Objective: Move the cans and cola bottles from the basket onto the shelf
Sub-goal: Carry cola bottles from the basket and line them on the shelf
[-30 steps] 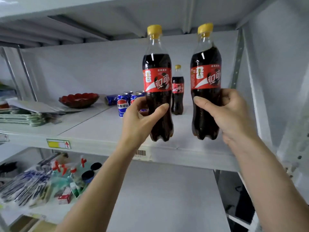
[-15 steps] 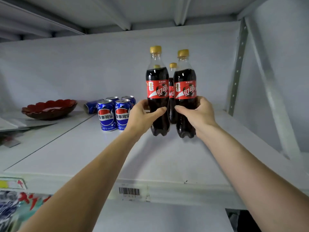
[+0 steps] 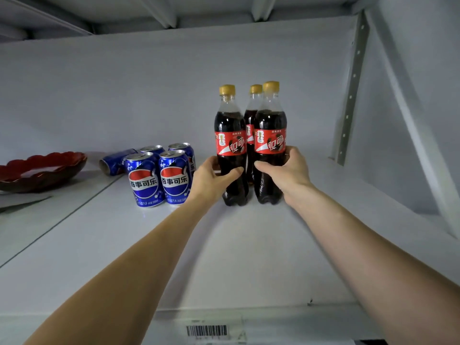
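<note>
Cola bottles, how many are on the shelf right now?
3. One bottle in the left hand, one in the right hand, both standing on the shelf. A third stands behind them, partly hidden; more could be behind.

Two front blue cans point(image 3: 159, 179): Pepsi globe, white characters 百事可乐. Cola bottles point(image 3: 250, 145), red labels: white script 可口可乐, partly readable. Shelf point(image 3: 249, 257) front edge: barcode sticker point(image 3: 206, 330), digits illegible.

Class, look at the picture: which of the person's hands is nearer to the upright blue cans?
Left. The left hand grips a cola bottle right beside the blue cans; the right hand holds the farther bottle.
</note>
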